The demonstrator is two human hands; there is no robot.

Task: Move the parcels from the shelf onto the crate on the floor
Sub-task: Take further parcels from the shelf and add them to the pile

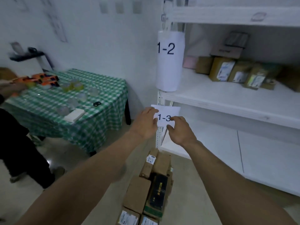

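Two hands reach to the paper label [169,111] marked 1-3 on the shelf [211,98] post. The left hand [146,123] lays relaxed fingers on its left edge, while the right hand [180,130] curls thumb and forefinger at its lower edge; I cannot tell whether they pinch it. Several brown parcels [222,70] sit far right on the middle shelf, and more boxes [138,192] are piled near, between the forearms.
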